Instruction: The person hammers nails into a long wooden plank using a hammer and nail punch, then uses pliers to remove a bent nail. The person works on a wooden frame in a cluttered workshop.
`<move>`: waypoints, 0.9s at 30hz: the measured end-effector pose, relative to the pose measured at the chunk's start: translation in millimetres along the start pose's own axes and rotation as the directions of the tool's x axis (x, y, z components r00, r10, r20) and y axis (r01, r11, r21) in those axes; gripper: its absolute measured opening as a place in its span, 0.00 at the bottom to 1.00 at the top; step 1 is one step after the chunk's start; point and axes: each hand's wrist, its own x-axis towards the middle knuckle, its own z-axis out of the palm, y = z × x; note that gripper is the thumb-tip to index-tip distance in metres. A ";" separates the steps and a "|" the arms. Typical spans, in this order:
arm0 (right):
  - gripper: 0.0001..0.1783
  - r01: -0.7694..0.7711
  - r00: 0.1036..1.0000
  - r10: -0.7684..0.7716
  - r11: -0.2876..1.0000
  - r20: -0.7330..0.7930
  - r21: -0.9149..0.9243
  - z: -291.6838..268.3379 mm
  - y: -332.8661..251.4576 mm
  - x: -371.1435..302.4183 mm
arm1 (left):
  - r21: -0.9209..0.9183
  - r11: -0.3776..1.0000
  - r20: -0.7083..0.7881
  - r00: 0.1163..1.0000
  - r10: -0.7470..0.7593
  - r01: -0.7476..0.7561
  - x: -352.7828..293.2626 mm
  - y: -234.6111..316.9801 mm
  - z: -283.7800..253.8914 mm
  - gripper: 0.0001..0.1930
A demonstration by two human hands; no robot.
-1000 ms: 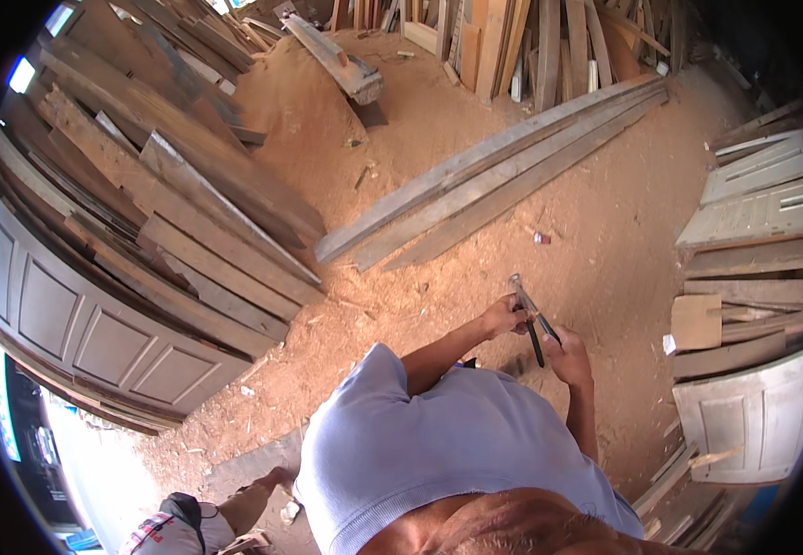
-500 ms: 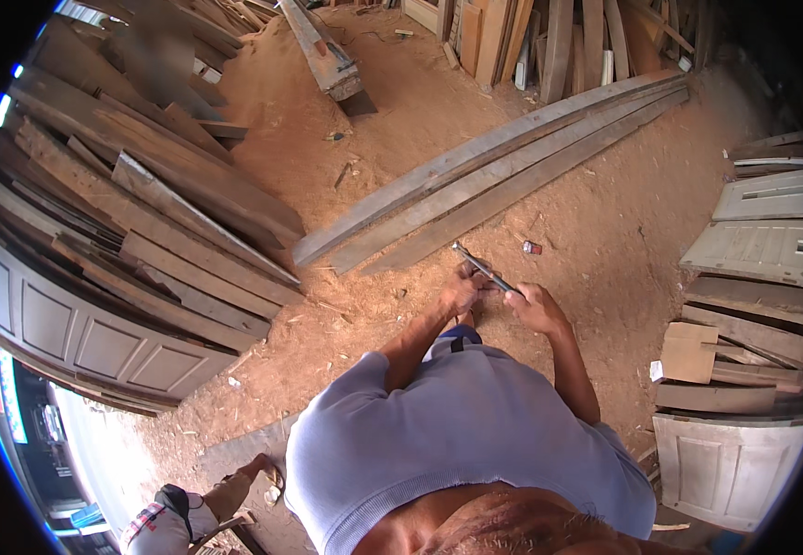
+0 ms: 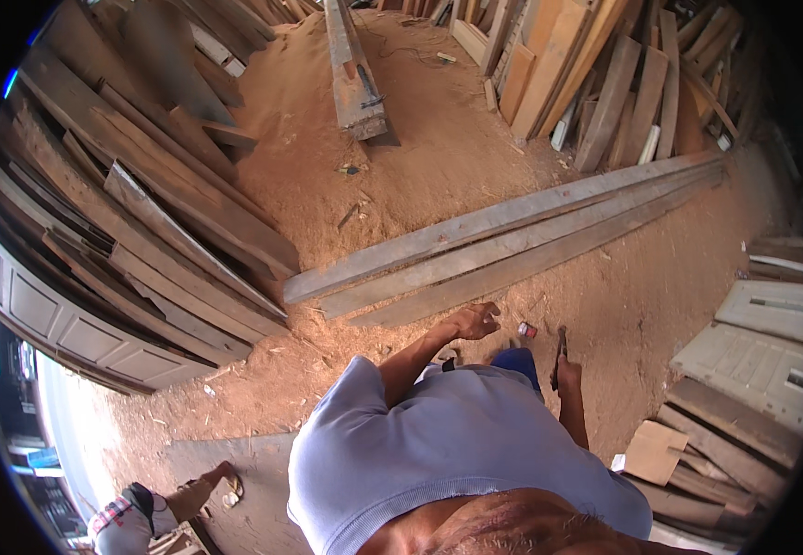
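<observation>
My left hand (image 3: 477, 321) is stretched forward over the dirt floor, near the ends of the long planks. Its fingers are apart and loosely bent, with nothing seen in them. Down at my right side, my right hand (image 3: 566, 374) is closed round a hammer (image 3: 562, 342), whose upper end points forward. Three long weathered planks (image 3: 512, 242) lie side by side across the floor ahead of both hands. Between the hands and the planks is a small red and white packet (image 3: 527, 330).
Tall boards (image 3: 170, 203) lean in stacks at left, with more timber (image 3: 596, 83) at the back right. A thick beam (image 3: 357, 92) rests on a sawdust mound ahead. Old door panels (image 3: 744, 361) are piled at right. Another person (image 3: 133, 518) sits at lower left.
My hands have come apart: the left let go of the hammer and reached forward, and the right lowered it to my right side. The view has tilted, showing more ahead.
</observation>
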 end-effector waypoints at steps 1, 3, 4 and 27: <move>0.23 -0.037 0.999 0.037 0.999 -0.027 0.012 -1.6 -2.2 12.5 | 0.005 0.998 -0.016 0.998 -0.058 0.058 12.8 -14.8 -1.0 0.28; 0.23 -0.099 0.994 0.099 0.995 -0.053 0.006 -12.0 -2.4 41.0 | 0.022 0.990 -0.027 0.990 -0.141 0.142 38.1 -42.0 -3.0 0.29; 0.23 -0.088 0.994 0.088 0.996 -0.058 0.001 -19.2 -14.6 62.8 | 0.044 0.987 -0.046 0.987 -0.153 0.155 56.3 -45.9 -14.0 0.29; 0.26 0.595 0.796 -0.485 0.733 0.362 -0.329 98.9 -426.1 270.7 | -0.568 0.800 -0.652 0.486 -0.582 0.195 281.0 -183.4 -197.5 0.30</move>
